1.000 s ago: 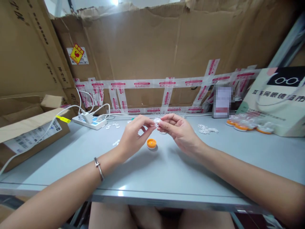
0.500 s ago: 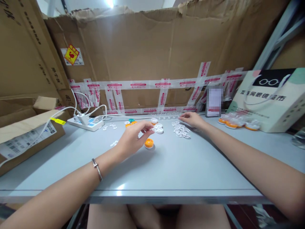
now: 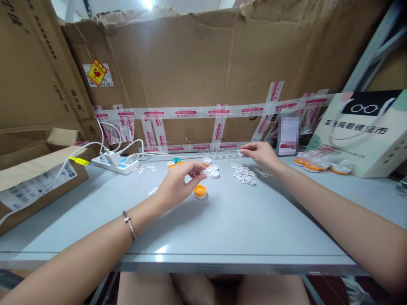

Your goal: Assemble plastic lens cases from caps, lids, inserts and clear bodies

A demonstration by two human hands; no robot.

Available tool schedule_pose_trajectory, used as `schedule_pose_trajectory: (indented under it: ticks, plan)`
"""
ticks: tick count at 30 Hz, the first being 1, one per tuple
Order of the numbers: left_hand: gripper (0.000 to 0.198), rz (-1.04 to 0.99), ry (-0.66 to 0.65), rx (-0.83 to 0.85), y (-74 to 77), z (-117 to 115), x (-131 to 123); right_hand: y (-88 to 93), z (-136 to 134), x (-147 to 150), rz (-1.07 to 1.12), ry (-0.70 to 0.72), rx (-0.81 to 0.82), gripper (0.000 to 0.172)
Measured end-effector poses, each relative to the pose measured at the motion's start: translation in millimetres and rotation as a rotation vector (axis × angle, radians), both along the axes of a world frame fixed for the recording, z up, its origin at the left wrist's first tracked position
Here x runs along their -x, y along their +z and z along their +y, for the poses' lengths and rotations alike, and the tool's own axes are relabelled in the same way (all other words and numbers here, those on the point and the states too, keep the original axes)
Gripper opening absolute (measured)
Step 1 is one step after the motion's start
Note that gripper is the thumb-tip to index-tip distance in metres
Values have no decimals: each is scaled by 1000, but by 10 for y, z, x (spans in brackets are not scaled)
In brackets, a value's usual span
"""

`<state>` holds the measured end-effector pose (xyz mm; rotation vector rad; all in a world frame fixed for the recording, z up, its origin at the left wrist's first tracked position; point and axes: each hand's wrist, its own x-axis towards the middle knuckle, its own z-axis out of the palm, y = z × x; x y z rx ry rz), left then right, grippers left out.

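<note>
My left hand (image 3: 179, 182) hovers over the middle of the table with thumb and forefinger pinched. Whatever sits between those fingertips is too small to make out. Just beyond them lie round white plastic discs (image 3: 214, 173), and an orange cup-shaped part with a white rim (image 3: 200, 191) stands below the fingertips. At the back, my right hand (image 3: 260, 154) has its fingers closed at the end of a row of clear plastic pieces (image 3: 224, 155); a small pale piece shows at its fingertips, its kind unclear. A pile of flat white cut-out pieces (image 3: 243, 173) lies in front of that hand.
A power strip (image 3: 116, 163) with white cables and an open cardboard box (image 3: 41, 182) are at left. Orange-and-clear assemblies (image 3: 321, 162), a phone (image 3: 288, 134) and a paper bag (image 3: 359, 131) stand at right. Large cardboard (image 3: 190, 67) closes off the back.
My right hand has shifted slightly up toward the row of clear pieces, and a small pale piece now shows at its fingertips. The left hand keeps its pinch in place.
</note>
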<state>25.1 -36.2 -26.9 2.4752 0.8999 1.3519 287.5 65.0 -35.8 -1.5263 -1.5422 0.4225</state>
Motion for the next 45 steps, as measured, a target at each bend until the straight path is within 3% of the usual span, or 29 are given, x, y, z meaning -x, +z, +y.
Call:
schedule_pose_trajectory:
  ticks: [2, 6, 10, 14, 17, 24, 31, 38, 45]
  plan:
    - [11, -47, -14, 88, 4, -7, -15, 97, -170, 168, 121, 68, -62, 12]
    - [14, -129, -57, 272, 7, -14, -36, 174, -558, 553, 254, 375, -255, 14]
    - [20, -203, -124, 321, 24, -38, -38, 166, -851, 751, -20, 535, -733, 7]
    - [23, -241, -150, 267, 66, -92, -32, 178, -965, 759, -243, 578, -955, 11]
    - [25, -251, -146, 198, 101, -128, -25, 194, -976, 733, -309, 613, -999, 12]
    - [5, -239, -67, 26, 124, -146, -13, 219, -998, 721, -292, 682, -1000, 15]
    - [7, -250, -67, -75, 122, -149, 0, 237, -1058, 739, -220, 725, -898, 14]
    - [7, -310, -111, -8, 135, -156, -2, 226, -1059, 736, -210, 749, -904, 15]
    - [14, -372, -124, 115, 167, -193, -18, 238, -1083, 752, -275, 676, -1000, 12]
